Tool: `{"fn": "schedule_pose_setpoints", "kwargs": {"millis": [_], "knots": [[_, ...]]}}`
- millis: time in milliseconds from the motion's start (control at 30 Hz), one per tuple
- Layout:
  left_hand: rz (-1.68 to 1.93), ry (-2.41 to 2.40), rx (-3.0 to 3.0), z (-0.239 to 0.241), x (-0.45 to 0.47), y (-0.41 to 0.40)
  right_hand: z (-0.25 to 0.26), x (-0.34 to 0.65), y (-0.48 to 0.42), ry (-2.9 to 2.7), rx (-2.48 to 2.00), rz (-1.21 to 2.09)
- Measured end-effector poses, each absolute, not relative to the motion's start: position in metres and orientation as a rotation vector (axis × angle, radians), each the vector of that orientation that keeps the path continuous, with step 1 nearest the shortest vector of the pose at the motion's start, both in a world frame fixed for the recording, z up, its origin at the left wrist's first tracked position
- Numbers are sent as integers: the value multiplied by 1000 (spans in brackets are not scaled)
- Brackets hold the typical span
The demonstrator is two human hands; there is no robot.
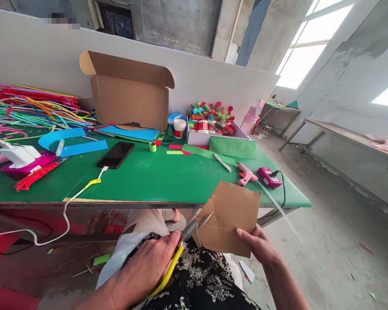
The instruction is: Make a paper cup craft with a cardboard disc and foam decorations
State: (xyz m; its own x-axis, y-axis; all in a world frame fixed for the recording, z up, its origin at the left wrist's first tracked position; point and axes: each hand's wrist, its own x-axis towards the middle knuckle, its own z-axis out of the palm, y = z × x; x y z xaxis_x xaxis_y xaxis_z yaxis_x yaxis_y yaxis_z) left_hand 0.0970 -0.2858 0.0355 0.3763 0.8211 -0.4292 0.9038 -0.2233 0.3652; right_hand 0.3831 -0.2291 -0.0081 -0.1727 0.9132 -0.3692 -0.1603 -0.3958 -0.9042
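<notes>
My left hand [150, 267] is closed on the yellow handles of a pair of scissors [181, 247], whose blades bite into the left edge of a brown cardboard piece [229, 219]. My right hand [260, 246] pinches the lower right corner of that cardboard, holding it up over my lap below the table edge. Curved cut lines show on the cardboard.
A green table [155, 176] carries a pink glue gun [245, 174], a black phone [115, 154] on a white cable, an open cardboard box [129, 92], coloured pipe cleaners [32, 107], blue and green foam sheets, a paper cup and a white box of craft pieces [213, 125]. Scraps lie on the floor.
</notes>
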Motion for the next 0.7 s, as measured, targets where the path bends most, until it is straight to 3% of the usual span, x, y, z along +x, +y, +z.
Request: {"fn": "schedule_pose_setpoints", "kwargs": {"millis": [500, 700], "knots": [[58, 1513, 2174, -2, 88, -292, -6, 389, -227, -1073, -1299, 1678], [-12, 1488, 2184, -3, 87, -292, -5, 390, -225, -1073, -1308, 1688]]}}
